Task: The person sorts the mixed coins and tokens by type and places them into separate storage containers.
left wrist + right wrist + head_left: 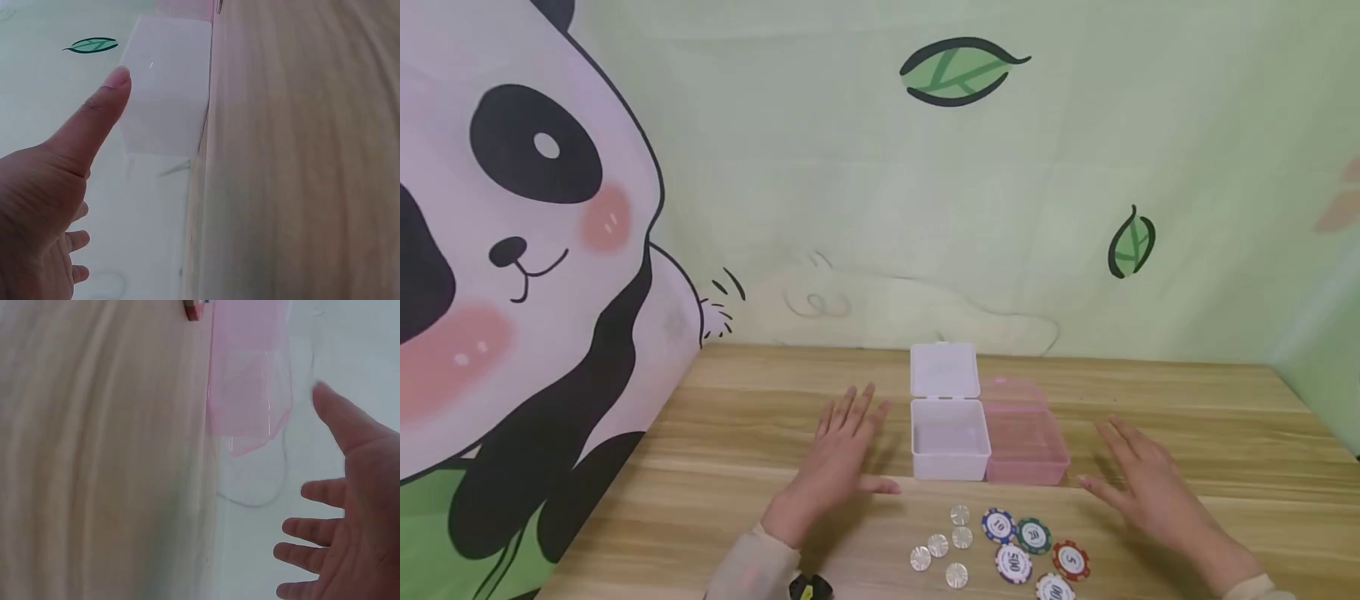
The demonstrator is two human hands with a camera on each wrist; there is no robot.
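The left hand [835,467] is positioned left of a white rectangular plastic box [951,465], apart from it; its grip is unclenched, fingers extended. The right hand [1153,487] is positioned right of a translucent pink rectangular plastic box [1030,472], apart from it; its grip is likewise unclenched. Both boxes stand side by side on the wood-grain table [1195,392], between the hands. The lid [945,371] of the white box is hinged back toward the table's far edge. Nearer the front edge lie five clear round discs [962,537] and, to their right, five round, printed chips [1013,564] with coloured rims.
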